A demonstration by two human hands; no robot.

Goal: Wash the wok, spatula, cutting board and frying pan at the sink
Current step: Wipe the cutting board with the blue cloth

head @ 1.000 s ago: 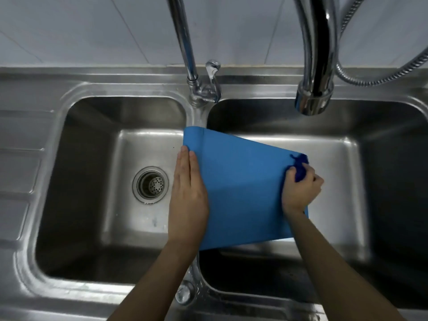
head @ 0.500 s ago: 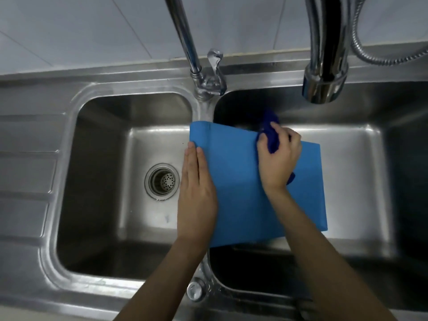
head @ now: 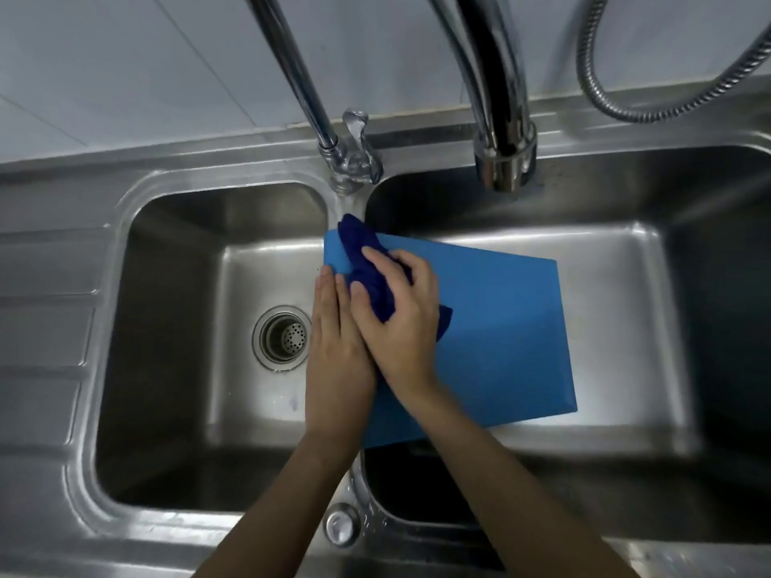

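Observation:
A light blue cutting board point(head: 500, 335) lies tilted over the right basin, its left edge on the divider between the two basins. My left hand point(head: 338, 356) lies flat with straight fingers along the board's left edge, partly under my right hand. My right hand point(head: 400, 319) grips a dark blue cloth point(head: 365, 264) and presses it onto the board's upper left corner. The wok, spatula and frying pan are not in view.
A stainless double sink point(head: 208, 194) fills the view, with a round strainer drain point(head: 283, 337) in the left basin. A tap point(head: 350, 156) stands on the divider; a larger spout point(head: 505, 160) and a metal hose point(head: 651, 110) hang over the right basin. A ribbed draining surface point(head: 41, 327) lies at left.
My right hand has swept the cloth across the board from its right edge to its upper left corner, ending against my left hand. My left hand has stayed on the board's left edge.

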